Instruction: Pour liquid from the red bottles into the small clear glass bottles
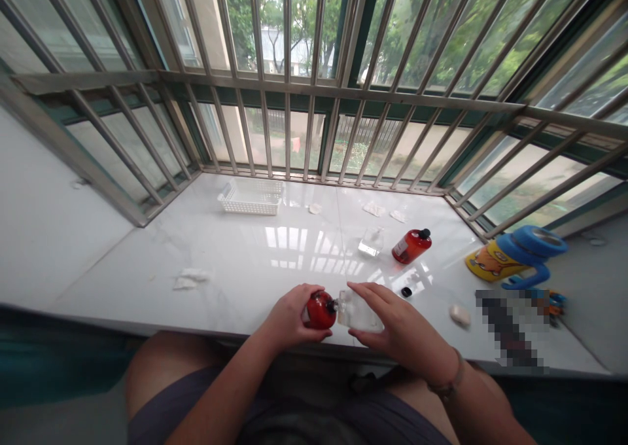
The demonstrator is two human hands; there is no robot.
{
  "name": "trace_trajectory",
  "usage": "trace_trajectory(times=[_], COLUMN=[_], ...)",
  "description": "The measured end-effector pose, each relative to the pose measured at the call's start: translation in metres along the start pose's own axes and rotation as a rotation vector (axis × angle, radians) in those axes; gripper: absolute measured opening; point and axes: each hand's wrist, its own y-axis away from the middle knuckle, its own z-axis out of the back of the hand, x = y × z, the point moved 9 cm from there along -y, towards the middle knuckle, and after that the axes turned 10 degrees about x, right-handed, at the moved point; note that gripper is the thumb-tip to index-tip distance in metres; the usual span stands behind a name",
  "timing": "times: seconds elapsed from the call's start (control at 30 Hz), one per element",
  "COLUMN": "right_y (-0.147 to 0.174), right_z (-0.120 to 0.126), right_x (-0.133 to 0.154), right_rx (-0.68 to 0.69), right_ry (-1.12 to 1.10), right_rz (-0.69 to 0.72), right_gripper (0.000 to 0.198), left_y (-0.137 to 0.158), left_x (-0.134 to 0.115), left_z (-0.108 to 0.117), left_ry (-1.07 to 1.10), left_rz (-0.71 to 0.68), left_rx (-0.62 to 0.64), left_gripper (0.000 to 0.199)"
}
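The left hand (290,315) grips a rounded, red plastic bottle (320,311), dark neck (335,305) toward three o'clock, facing the clear, boxy bottle (359,311) clasped in the right hand (395,317).

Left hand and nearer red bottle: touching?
Touching. The head view shows the left hand curled round the nearer red bottle, digits pressed to opposite sides of it, no gap between.
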Motion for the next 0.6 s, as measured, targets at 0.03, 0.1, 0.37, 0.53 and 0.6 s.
trace_trajectory(times=[0.03,0.1,0.37,0.53,0.6], right_y=[-0.0001,-0.0002,0.0002,0.0008,0.0011], right_z=[-0.0001,-0.0006,-0.0002,0.0003,0.0006], right_x=[0.0001,0.0005,0.0025,0.0031,0.003], right_rx=[0.002,0.006,0.002,-0.002,-0.006], right_ry=[0.0,0.002,0.021,0.026,0.027], right_rz=[0.001,0.004,0.006,0.01,0.012], right_gripper=[0.081,0.08,0.077,0.076,0.076], left_y=[0.0,0.0001,0.0006,0.0009,0.001], left_x=[0.0003,0.0011,0.0047,0.0055,0.0057], left_z=[-0.0001,-0.0004,-0.0006,-0.0001,0.0001], left_ry=[0.0,0.001,0.013,0.016,0.021], left_rz=[-0.002,-0.004,0.002,0.003,0.007], left_rx=[0.0,0.001,0.002,-0.003,-0.002], left_gripper=[0.083,0.083,0.083,0.083,0.083])
